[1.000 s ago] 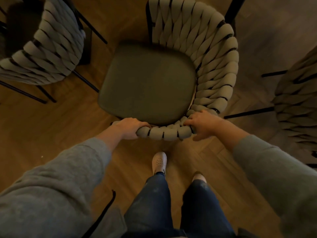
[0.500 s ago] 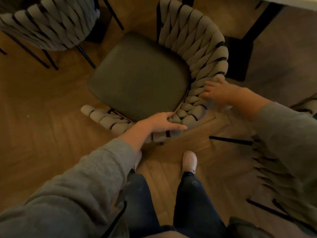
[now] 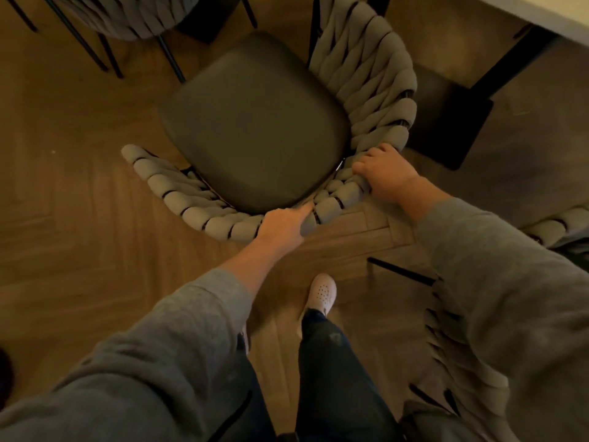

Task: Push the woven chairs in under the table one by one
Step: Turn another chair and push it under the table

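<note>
CHANGE: my right hand (image 3: 387,175) has shifted down the woven chair (image 3: 255,122) rim, frame centre | GRIP: right hand and left hand (image 3: 282,226) both curl round that rim, left index extended.

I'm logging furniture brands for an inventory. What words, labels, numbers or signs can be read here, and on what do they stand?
None can be read. The chair, the table, the shoe and the sleeves show no words, labels, brands, numbers or signs. The shoe bears only small holes.
</note>
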### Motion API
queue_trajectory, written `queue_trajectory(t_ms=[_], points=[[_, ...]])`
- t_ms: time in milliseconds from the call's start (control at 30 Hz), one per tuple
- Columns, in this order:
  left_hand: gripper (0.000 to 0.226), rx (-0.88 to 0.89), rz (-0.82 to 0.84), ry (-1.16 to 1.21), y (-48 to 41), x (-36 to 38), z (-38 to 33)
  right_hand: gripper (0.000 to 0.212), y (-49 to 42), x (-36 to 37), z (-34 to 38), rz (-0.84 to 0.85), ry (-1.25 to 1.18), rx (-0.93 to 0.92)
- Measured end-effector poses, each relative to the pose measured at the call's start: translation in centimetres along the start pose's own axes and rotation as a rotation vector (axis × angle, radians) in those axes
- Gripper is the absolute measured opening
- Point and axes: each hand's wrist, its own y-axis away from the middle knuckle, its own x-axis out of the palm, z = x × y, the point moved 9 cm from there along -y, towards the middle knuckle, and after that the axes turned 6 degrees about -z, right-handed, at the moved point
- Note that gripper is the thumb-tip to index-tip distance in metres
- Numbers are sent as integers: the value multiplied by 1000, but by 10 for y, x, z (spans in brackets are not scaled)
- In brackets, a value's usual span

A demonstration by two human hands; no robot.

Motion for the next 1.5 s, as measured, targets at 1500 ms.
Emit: queue_trajectory(t_ms=[1500], points=[[53, 534, 199, -451, 90, -2, 186, 15, 42, 26, 180, 158, -161, 219]])
